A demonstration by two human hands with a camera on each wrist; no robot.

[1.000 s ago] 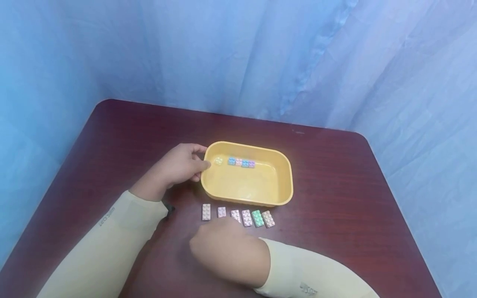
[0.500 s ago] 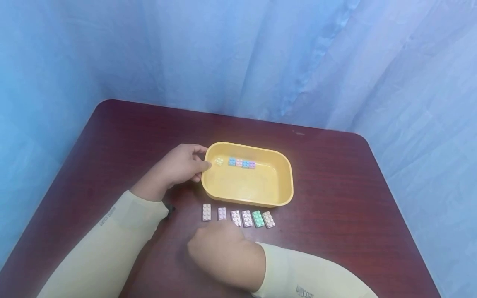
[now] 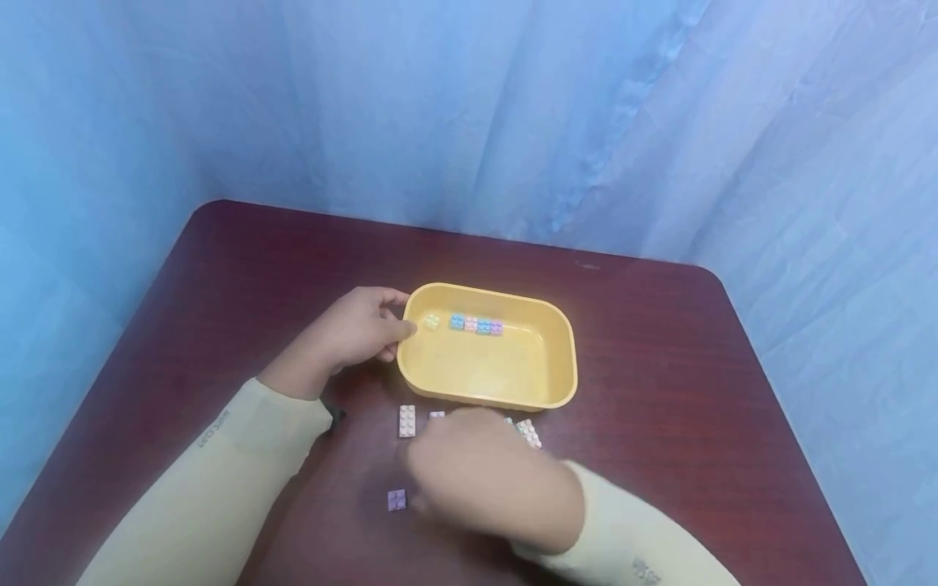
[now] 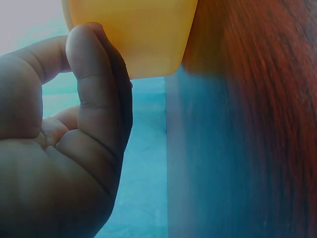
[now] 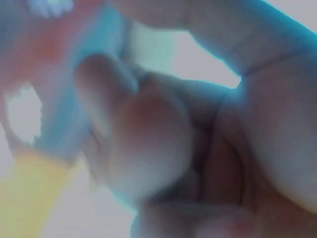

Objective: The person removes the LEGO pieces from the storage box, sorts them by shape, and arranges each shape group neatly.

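A yellow tray [image 3: 558,370] stands mid-table and holds a pale yellow brick [image 3: 431,321] and a short row of coloured bricks [image 3: 476,325]. My left hand [image 3: 392,325] grips the tray's left end, thumb on the rim; in the left wrist view a finger [image 4: 96,89] lies against the tray wall [image 4: 143,34]. My right hand [image 3: 479,468] is blurred over a row of bricks in front of the tray, and hides the middle ones. A white brick [image 3: 406,421] and a tan brick [image 3: 529,433] show at either side. A small purple brick [image 3: 396,500] lies left of that hand.
The dark red table [image 3: 659,391] has rounded far corners and blue cloth hanging behind and at both sides. A small dark object [image 3: 336,417] lies beside my left sleeve. The right wrist view is too blurred to read.
My right hand has moved right and toward the tray, over the middle bricks of the row. A small purple brick now lies on the table where the hand was. The left hand is unmoved.
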